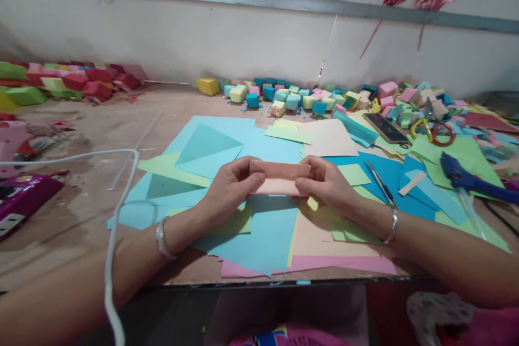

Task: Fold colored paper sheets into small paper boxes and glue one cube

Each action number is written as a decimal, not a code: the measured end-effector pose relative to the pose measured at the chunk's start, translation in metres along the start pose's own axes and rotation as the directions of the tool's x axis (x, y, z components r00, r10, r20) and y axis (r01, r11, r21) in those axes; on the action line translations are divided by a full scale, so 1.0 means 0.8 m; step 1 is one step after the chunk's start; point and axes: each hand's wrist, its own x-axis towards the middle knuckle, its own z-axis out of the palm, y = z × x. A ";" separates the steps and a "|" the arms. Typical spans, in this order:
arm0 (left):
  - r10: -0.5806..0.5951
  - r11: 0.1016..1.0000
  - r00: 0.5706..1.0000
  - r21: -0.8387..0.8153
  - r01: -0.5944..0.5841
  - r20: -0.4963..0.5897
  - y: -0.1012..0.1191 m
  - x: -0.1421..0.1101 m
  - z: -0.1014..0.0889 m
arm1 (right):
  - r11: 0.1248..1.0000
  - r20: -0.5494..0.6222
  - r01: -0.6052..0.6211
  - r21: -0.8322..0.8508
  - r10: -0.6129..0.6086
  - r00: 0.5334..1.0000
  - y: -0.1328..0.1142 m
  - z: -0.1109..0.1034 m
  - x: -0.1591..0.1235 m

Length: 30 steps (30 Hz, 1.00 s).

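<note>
We hold a folded peach paper [279, 186] crosswise, raised over the lt-blue sheets [270, 240]. Our L grip [234, 181] is pinched on its L end, thumb on the near face, fingers behind; our R grip [330, 181] pinches the R end the same way. Fingertips behind the paper are hidden, so we can't tell exactly how they sit. A long crease runs b/w the paper's upper & lower panels. We wear a silvery bracelet [162, 238] on the L wrist & another band [392, 225] on the R.

Under the near edge of the lt-blue sheets we see a pink sheet [344, 264] on the counter [91, 138]. R of the lt-blue sheets: dk-blue paper [424, 203] w/ a slim pen-like tool [380, 181] on it, then a blue glue gun [466, 175]. Beyond them, to the R: a phone [386, 128] & scissors [433, 131] w/ yellow & red handles. Straight beyond the lt-blue sheets: small multicolored paper cubes [292, 101] along the wall, w/ a bigger yellow one [208, 86] at the L end. Far L of the lt-blue sheets: a purple power strip [26, 203]; nearer them, a white cable [115, 238] crosses in front of our L forearm.
</note>
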 end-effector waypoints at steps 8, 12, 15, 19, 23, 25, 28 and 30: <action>-0.026 0.998 0.997 -0.067 0.022 -0.067 -0.011 0.000 -0.003 | 0.963 0.096 -0.087 0.255 0.064 0.993 0.008 -0.002 0.000; -0.032 0.990 0.999 -0.141 0.027 -0.038 -0.009 0.001 -0.003 | 0.939 0.026 -0.107 0.326 0.104 0.994 0.007 -0.004 0.003; -0.082 0.971 0.997 -0.227 0.076 -0.017 -0.008 0.002 -0.002 | 0.927 -0.002 -0.122 0.355 0.131 0.991 0.005 -0.003 0.005; -0.146 0.945 0.989 -0.294 0.144 0.016 -0.006 0.003 -0.002 | 0.929 -0.019 -0.121 0.350 0.137 0.990 0.006 -0.003 0.007; -0.183 0.871 0.981 -0.451 0.195 0.070 -0.003 0.005 -0.006 | 0.934 -0.055 -0.081 0.347 0.106 0.993 0.009 -0.001 0.008; -0.181 0.809 0.978 -0.550 0.209 0.105 -0.001 0.005 -0.007 | 0.938 -0.117 -0.029 0.347 0.073 0.990 0.009 0.001 0.007; -0.166 0.781 0.968 -0.574 0.247 0.191 -0.002 0.001 -0.002 | 0.945 -0.215 0.092 0.315 -0.024 0.976 0.010 0.007 0.003; -0.142 0.839 0.950 -0.477 0.264 0.277 -0.003 -0.005 0.004 | 0.958 -0.206 0.180 0.224 -0.134 0.969 0.011 0.010 -0.002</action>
